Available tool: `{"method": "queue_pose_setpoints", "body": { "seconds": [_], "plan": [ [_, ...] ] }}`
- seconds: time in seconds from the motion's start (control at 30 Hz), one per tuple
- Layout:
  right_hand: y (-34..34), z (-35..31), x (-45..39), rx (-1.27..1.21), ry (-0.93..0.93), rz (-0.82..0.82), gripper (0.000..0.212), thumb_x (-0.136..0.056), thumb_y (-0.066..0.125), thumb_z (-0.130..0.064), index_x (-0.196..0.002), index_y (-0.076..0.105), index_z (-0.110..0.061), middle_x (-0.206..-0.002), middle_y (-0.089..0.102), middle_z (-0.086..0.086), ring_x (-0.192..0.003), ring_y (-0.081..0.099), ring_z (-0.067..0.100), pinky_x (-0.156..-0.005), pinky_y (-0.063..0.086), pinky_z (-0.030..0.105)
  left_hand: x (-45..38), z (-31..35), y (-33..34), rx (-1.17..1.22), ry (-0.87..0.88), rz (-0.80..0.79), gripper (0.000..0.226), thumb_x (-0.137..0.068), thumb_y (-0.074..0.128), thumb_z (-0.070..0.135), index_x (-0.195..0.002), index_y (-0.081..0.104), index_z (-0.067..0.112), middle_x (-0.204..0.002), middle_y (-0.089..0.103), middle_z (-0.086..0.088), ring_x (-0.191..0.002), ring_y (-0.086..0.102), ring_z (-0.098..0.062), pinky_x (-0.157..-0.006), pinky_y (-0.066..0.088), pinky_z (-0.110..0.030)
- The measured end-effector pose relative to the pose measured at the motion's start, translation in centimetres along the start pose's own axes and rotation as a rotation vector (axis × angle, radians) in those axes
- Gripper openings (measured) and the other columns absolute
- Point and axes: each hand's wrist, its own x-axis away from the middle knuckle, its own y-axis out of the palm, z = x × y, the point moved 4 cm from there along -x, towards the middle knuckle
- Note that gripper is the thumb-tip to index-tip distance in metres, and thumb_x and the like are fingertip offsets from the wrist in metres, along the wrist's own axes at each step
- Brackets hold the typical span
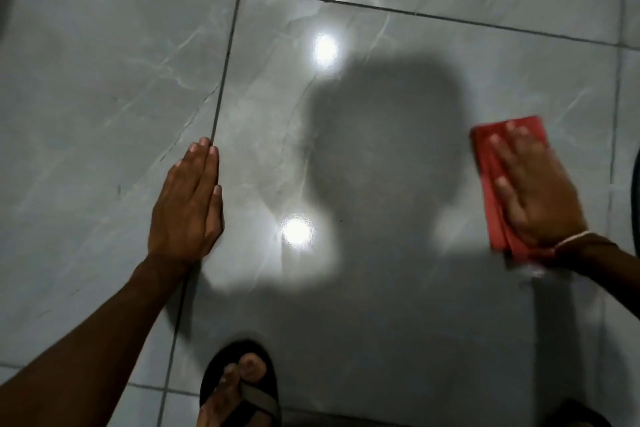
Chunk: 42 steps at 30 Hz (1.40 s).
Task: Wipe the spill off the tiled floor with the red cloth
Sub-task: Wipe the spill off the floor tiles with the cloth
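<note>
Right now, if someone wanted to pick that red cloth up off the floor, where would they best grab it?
Probably the far top edge of the red cloth, coming from above. It lies folded flat on the tiled floor, and the right hand presses down on most of it, leaving that edge bare.

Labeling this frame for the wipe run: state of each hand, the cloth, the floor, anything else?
red cloth: folded, flat on the floor, pinned under the right hand
right hand: open palm pressing the cloth, blurred
left hand: flat on the floor, fingers together, empty
tiled floor: glossy, two light reflections; small wet glint near the cloth's lower edge
sandal: worn on foot, bottom edge
</note>
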Motion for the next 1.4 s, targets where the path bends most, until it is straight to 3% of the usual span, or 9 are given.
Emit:
{"method": "queue_pose_setpoints", "body": {
  "seconds": [0.13, 0.2, 0.37, 0.53, 0.7, 0.83, 1.07, 1.27, 1.4],
  "plan": [
    [-0.3, -2.7, -6.6, -0.098, 0.557, 0.206, 0.065, -0.105, 0.026, -0.039, -0.163, 0.018, -0.010, -0.171, 0.018, 0.020, -0.159, 0.018, 0.036, -0.130, 0.019, 0.054, -0.4, 0.9, 0.2, 0.012, -0.055, -0.001, 0.059, -0.104, 0.034, 0.020, -0.160, 0.026, 0.004, -0.169, 0.025, -0.014, -0.158, 0.019, -0.025, -0.129, 0.012, -0.036],
    [-0.2, -8.6, -9.4, -0.161, 0.628, 0.287, 0.064, -0.104, 0.031, -0.033, -0.162, 0.021, -0.007, -0.170, 0.020, 0.022, -0.159, 0.020, 0.038, -0.131, 0.018, 0.054, -0.2, 1.5, 0.5, 0.004, -0.093, 0.034, 0.059, -0.104, 0.033, 0.020, -0.160, 0.026, 0.002, -0.169, 0.025, -0.016, -0.158, 0.019, -0.026, -0.129, 0.011, -0.036],
    [4.2, -25.6, -7.1, -0.150, -0.088, 0.121, 0.061, -0.105, 0.038, -0.029, -0.162, 0.024, -0.013, -0.171, 0.023, 0.014, -0.160, 0.017, 0.030, -0.129, 0.021, 0.050, -0.1, 1.8, 0.9, -0.012, -0.117, 0.076, 0.057, -0.105, 0.031, 0.019, -0.159, 0.027, 0.001, -0.168, 0.026, -0.020, -0.157, 0.023, -0.031, -0.128, 0.014, -0.040],
    [4.2, -17.4, 0.6, -0.078, -0.531, -0.023, 0.056, -0.108, 0.036, -0.035, -0.160, 0.030, -0.016, -0.170, 0.026, 0.012, -0.160, 0.019, 0.025, -0.132, 0.019, 0.045, 0.0, 1.8, 1.0, -0.009, -0.115, 0.077, 0.058, -0.107, 0.025, 0.023, -0.161, 0.023, 0.004, -0.169, 0.025, -0.018, -0.158, 0.012, -0.018, -0.129, 0.009, -0.035],
    [0.8, -1.2, 0.2, -0.036, 0.140, 0.066, 0.062, -0.103, 0.037, -0.042, -0.161, 0.024, -0.025, -0.170, 0.026, 0.013, -0.159, 0.024, 0.030, -0.126, 0.025, 0.063, 0.0, 1.7, 1.2, -0.025, -0.123, 0.096, 0.057, -0.108, 0.025, 0.023, -0.162, 0.021, 0.006, -0.169, 0.024, -0.017, -0.158, 0.009, -0.016, -0.131, 0.007, -0.033],
    [1.4, -3.8, -1.0, -0.106, 0.554, 0.175, 0.065, -0.102, 0.035, -0.047, -0.162, 0.025, -0.025, -0.172, 0.021, 0.012, -0.160, 0.017, 0.030, -0.129, 0.014, 0.063, -0.1, 1.9, 1.1, -0.029, -0.153, 0.103, 0.057, -0.106, 0.028, 0.020, -0.161, 0.023, 0.005, -0.169, 0.025, -0.017, -0.158, 0.012, -0.019, -0.130, 0.004, -0.030],
    [4.2, -19.9, -1.8, -0.198, 0.134, 0.201, 0.070, -0.087, 0.050, -0.015, -0.157, 0.039, -0.023, -0.166, 0.038, 0.009, -0.155, 0.034, 0.026, -0.126, 0.031, 0.054, -0.4, 3.0, 0.2, -0.003, -0.183, 0.017, 0.059, -0.104, 0.028, 0.019, -0.159, 0.024, -0.003, -0.168, 0.023, -0.022, -0.158, 0.018, -0.032, -0.130, 0.009, -0.040],
    [-0.7, -17.8, -1.2, -0.578, 0.135, 0.083, 0.078, -0.066, 0.069, 0.000, -0.143, 0.058, -0.006, -0.154, 0.054, 0.014, -0.145, 0.049, 0.032, -0.120, 0.043, 0.056, -0.9, 10.3, -4.8, 0.030, -0.091, -0.105, 0.064, -0.103, 0.025, 0.029, -0.153, 0.031, -0.010, -0.162, 0.029, -0.030, -0.151, 0.028, -0.043, -0.122, 0.028, -0.061],
    [-11.4, -13.3, 1.2, -0.827, 0.344, 0.161, 0.075, -0.074, 0.047, 0.010, -0.147, 0.052, -0.006, -0.160, 0.046, 0.013, -0.151, 0.038, 0.025, -0.128, 0.032, 0.038, -3.8, 20.7, -11.8, 0.039, 0.077, -0.118, 0.060, -0.100, 0.032, 0.021, -0.149, 0.038, -0.013, -0.159, 0.034, -0.031, -0.148, 0.033, -0.047, -0.116, 0.036, -0.062]
  ]
}}
